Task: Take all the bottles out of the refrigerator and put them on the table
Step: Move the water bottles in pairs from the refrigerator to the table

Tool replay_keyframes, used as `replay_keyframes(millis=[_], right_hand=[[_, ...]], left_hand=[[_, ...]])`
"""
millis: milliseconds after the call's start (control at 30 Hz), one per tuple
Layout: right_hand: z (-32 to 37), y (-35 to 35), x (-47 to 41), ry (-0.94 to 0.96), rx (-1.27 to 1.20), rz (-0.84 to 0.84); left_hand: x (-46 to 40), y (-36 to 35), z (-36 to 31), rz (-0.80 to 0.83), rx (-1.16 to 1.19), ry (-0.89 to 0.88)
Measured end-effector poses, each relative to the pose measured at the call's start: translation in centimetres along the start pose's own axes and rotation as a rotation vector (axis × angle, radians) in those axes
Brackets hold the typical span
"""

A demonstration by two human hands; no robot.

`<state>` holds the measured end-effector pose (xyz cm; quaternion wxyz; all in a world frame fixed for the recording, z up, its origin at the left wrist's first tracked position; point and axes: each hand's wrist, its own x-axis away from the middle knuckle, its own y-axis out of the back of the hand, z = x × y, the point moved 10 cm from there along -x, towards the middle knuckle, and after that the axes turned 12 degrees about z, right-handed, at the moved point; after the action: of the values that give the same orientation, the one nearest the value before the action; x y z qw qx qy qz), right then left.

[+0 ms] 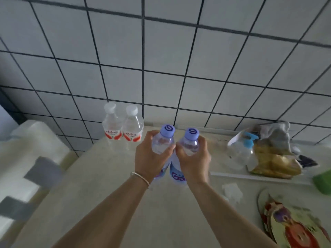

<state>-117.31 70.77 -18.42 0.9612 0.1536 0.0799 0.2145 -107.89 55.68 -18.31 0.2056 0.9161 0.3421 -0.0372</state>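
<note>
Both of my hands hold clear water bottles with pale purple caps over the beige table (pixel 100 179). My left hand (pixel 149 158) grips the left purple-capped bottle (pixel 165 138) around its upper body. My right hand (pixel 194 158) grips the right purple-capped bottle (pixel 190 140) the same way. The two bottles are upright and side by side, nearly touching; whether their bases rest on the table is hidden by my hands. Two clear bottles with white caps and red labels (pixel 111 126) (pixel 131 127) stand at the table's back left corner against the tiled wall.
At the right of the table lie a clear plastic jug with a blue lid (pixel 241 151), crumpled bags (pixel 275 158), a white tissue (pixel 231 190), a green thing (pixel 322 179) and a colourful fan or plate (pixel 293 226). A white appliance (pixel 26 158) stands left of the table.
</note>
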Motion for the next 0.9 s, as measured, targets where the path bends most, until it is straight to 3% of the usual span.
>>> replay_keyframes(millis=[233,567,800,900], right_hand=[[-4.0,-1.4,-5.4,0.075,0.016,-0.037],[-5.6,-1.8,-6.7,0.121,0.009,-0.084],[-5.8,-2.6,-5.5,0.017,0.078,0.092],[-5.8,-1.7,-4.1,-0.077,0.117,0.135]], left_hand=[[-3.6,-2.6,4.3,-0.113,0.037,-0.071],[-5.2,-3.6,6.4,-0.124,0.029,-0.115],[-4.7,-3.9,6.8,0.090,0.003,0.118],[-2.5,-3.4,7.0,0.128,0.011,0.353]])
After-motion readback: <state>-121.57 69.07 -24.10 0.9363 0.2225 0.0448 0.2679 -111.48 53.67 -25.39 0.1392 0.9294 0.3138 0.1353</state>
